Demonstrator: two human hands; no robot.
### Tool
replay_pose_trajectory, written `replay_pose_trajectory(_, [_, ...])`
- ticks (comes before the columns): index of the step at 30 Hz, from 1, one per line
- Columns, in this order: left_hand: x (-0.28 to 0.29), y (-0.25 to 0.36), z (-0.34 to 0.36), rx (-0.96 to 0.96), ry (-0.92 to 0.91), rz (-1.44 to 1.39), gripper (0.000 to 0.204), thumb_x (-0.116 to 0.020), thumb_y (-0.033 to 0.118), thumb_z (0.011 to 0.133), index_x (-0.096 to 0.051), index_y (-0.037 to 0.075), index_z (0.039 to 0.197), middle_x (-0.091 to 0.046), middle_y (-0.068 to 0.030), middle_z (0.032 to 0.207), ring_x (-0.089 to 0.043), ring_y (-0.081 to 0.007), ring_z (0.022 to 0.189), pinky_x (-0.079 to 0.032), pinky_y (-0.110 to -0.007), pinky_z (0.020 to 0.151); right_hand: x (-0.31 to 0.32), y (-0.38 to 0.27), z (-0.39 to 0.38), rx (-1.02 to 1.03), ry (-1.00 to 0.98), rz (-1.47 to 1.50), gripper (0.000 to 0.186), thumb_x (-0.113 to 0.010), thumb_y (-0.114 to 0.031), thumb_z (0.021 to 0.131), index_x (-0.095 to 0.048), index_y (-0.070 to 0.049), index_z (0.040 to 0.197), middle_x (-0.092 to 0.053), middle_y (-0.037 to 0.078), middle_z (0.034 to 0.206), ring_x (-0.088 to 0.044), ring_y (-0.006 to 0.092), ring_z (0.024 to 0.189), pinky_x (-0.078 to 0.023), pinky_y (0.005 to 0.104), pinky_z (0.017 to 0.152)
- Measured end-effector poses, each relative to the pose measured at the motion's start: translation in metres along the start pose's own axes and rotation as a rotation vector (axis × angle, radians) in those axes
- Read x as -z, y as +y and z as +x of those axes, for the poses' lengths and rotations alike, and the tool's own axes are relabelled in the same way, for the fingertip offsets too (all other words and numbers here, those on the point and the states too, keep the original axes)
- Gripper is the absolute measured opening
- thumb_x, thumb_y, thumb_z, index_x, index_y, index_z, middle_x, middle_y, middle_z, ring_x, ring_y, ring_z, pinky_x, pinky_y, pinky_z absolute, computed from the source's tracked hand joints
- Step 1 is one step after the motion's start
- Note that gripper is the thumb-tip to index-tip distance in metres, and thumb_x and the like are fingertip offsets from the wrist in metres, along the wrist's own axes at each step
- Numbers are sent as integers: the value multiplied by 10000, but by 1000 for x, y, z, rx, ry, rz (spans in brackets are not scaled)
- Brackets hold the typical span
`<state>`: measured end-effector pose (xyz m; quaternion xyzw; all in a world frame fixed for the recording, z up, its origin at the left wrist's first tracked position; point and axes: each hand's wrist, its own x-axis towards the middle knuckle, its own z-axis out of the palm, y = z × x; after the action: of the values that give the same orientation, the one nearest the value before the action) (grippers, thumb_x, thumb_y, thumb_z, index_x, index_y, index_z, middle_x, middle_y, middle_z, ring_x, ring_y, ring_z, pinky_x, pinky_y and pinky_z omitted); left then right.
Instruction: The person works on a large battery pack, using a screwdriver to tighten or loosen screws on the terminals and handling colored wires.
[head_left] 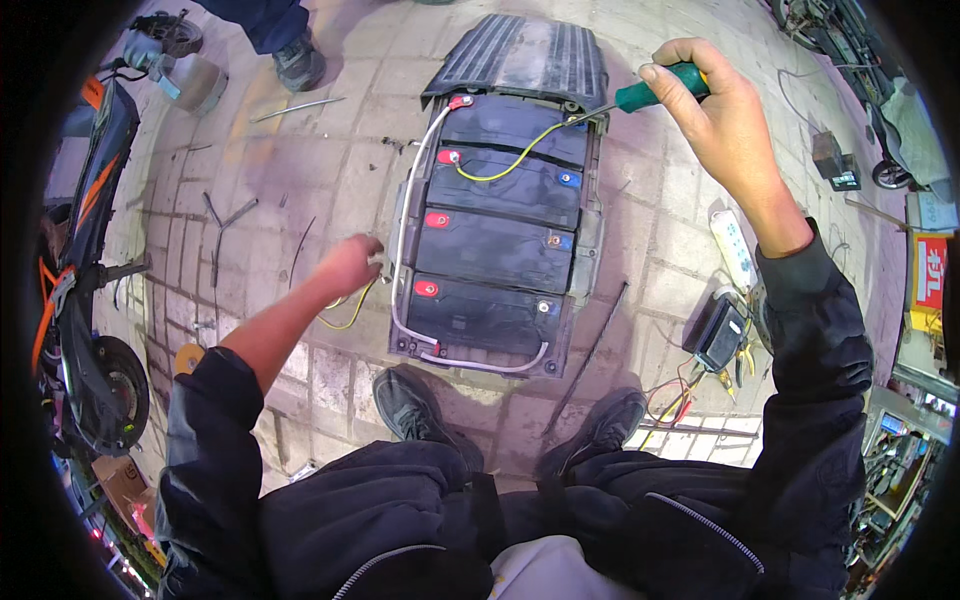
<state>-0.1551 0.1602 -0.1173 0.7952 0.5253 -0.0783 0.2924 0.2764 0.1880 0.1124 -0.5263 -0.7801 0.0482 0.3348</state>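
Four is avoided here: several black batteries (pixel 500 242) lie in a row in a black plastic battery case (pixel 585 250) on the paving. My right hand (pixel 725 120) grips a green-handled screwdriver (pixel 640 97) at the case's far right. The shaft slants down left to a terminal on the farthest battery. From that terminal a yellow wire (pixel 510 170) curves to the red-marked terminal of the second battery. Left of the case, my left hand (pixel 350 268) has its fingers drawn together. A loose yellow wire (pixel 348 322) loops just below them; whether they pinch it is unclear.
A white cable (pixel 402 220) runs along the case's left side. At right lie a power strip (pixel 733 250), a black device (pixel 718 332) and pliers (pixel 745 362). A thin rod (pixel 590 350) lies near my right shoe. Another person's shoe (pixel 299 66) is at upper left, a scooter (pixel 100 250) at left.
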Motion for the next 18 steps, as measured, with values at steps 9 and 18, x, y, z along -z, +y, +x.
replay_pose_trajectory(9, [101,74,27,-176,491,-399,286,-628,185,928,-674,-4,1137,-696,-107,959,-625,-164,841,-498,-306,782,-46,-62,25,-29,-122,233,182,-668,-202,892,-649,-40,975,-671,117,833,-650,218,750,-503,361,683])
replay_pose_trajectory(18, [94,109,61,-339,363,-391,272,-639,196,909,-694,63,1140,-681,-182,962,-654,-334,889,-506,-387,821,-70,-77,36,90,-147,159,210,-675,-229,877,-630,-42,961,-660,178,869,-646,374,829,-503,436,720])
